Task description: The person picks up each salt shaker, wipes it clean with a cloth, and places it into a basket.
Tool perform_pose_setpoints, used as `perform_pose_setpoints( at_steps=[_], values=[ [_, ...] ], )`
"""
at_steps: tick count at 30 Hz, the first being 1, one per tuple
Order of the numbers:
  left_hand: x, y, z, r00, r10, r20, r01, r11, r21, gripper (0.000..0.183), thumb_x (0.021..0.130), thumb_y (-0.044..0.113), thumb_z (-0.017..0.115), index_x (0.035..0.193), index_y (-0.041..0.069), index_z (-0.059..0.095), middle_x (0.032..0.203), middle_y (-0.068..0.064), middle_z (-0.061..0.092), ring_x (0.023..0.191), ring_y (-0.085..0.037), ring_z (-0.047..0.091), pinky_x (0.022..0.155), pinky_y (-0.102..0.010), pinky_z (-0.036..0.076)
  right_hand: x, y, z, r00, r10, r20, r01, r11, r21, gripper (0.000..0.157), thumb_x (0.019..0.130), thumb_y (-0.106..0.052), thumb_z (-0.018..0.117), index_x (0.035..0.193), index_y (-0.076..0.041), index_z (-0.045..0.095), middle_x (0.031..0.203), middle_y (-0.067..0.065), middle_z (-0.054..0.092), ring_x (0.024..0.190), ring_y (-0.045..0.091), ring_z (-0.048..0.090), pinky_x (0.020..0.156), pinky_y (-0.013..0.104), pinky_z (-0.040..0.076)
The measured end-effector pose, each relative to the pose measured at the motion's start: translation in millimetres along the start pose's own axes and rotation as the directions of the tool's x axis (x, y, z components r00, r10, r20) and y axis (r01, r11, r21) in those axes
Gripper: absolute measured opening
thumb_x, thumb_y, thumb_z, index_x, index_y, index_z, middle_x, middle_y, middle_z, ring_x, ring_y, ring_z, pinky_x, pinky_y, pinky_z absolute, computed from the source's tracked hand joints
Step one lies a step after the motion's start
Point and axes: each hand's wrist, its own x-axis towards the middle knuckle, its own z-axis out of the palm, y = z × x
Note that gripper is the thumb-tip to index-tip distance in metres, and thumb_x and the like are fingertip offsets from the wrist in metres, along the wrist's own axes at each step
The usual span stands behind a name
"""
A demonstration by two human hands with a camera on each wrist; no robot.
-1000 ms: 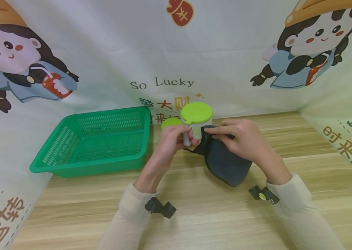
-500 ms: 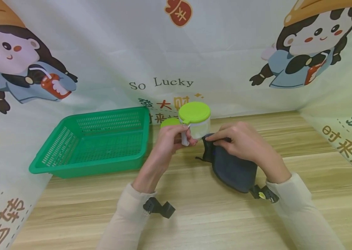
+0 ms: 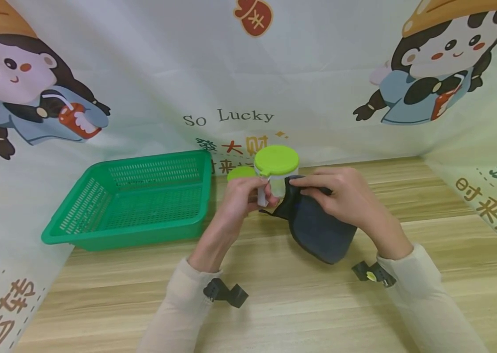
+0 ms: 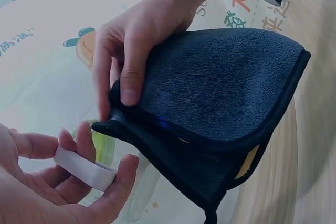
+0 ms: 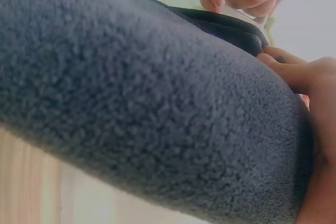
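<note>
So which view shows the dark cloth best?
The left wrist view: the dark cloth shows most of its outline there, pinched by the right hand. The head view has it smaller, partly covered by that hand; the right wrist view gives a close-up cut off by the frame.

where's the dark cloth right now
In the head view, the dark cloth is pinched in the right hand's grip, to the near right of the lime-lidded container, whose white handle is in the left hand's grip.
</note>
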Motion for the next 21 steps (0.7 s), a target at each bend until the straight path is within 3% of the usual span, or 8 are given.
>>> perform_pose_setpoints(
  at_steps=[7, 11, 14, 17, 21],
  values=[
    [-0.8, 1.3, -0.8, 1.0, 0.002, 0.003, -0.002, 1.0, -0.014, 0.028, 0.102, 0.015, 0.052, 0.077, 0.005, 0.061, 0.07, -0.003, 0.067, 0.07, -0.016, 0.071, 0.081, -0.034, 0.063, -0.5, 2.3, -1.6, 0.996, 0.031, 0.089, -0.033, 0.999, 0.021, 0.026, 0.085, -0.006, 0.082, 0.107, -0.02, 0.082, 0.097, -0.001, 0.08, 0.077, 0.012, 0.072, 0.062, 0.031, 0.052],
    [-1.0, 1.4, -1.4, 1.0, 0.003, -0.001, -0.003, 1.0, -0.019, 0.027, 0.101, 0.014, 0.051, 0.076, 0.006, 0.06, 0.07, -0.003, 0.068, 0.07, -0.015, 0.07, 0.08, -0.033, 0.062, -0.5, 3.5, -0.8, 0.976, 0.074, 0.202, -0.078, 0.997, 0.01, 0.026, 0.086, -0.006, 0.081, 0.108, -0.02, 0.082, 0.1, 0.0, 0.081, 0.087, 0.016, 0.076, 0.067, 0.035, 0.056],
    [-1.2, 1.2, -1.7, 1.0, 0.003, -0.004, -0.003, 1.0, -0.021, 0.027, 0.101, 0.014, 0.051, 0.076, 0.006, 0.06, 0.07, -0.003, 0.067, 0.069, -0.015, 0.069, 0.08, -0.032, 0.062, -0.7, 3.7, -0.1, 0.966, 0.092, 0.243, -0.097, 0.995, 0.009, 0.026, 0.088, -0.006, 0.079, 0.11, -0.02, 0.082, 0.102, 0.001, 0.081, 0.088, 0.017, 0.076, 0.068, 0.035, 0.056],
    [-1.1, 0.7, -1.9, 1.0, 0.003, -0.004, -0.003, 1.0, -0.015, 0.027, 0.101, 0.014, 0.051, 0.077, 0.005, 0.06, 0.071, -0.003, 0.067, 0.07, -0.015, 0.07, 0.08, -0.033, 0.062, -1.1, 4.4, 0.3, 0.974, 0.087, 0.209, -0.096, 0.995, 0.03, 0.026, 0.088, -0.005, 0.079, 0.11, -0.019, 0.082, 0.103, 0.002, 0.081, 0.086, 0.015, 0.076, 0.067, 0.034, 0.054],
    [0.1, 0.0, -1.5, 1.0, -0.002, -0.001, 0.002, 1.0, -0.009, 0.028, 0.102, 0.015, 0.052, 0.077, 0.005, 0.061, 0.071, -0.003, 0.067, 0.07, -0.016, 0.07, 0.079, -0.033, 0.062, -0.8, 5.7, 0.3, 0.994, 0.055, 0.092, -0.061, 0.996, 0.059, 0.026, 0.086, -0.005, 0.081, 0.11, -0.017, 0.081, 0.104, 0.003, 0.081, 0.089, 0.018, 0.077, 0.071, 0.037, 0.059]
  ],
)
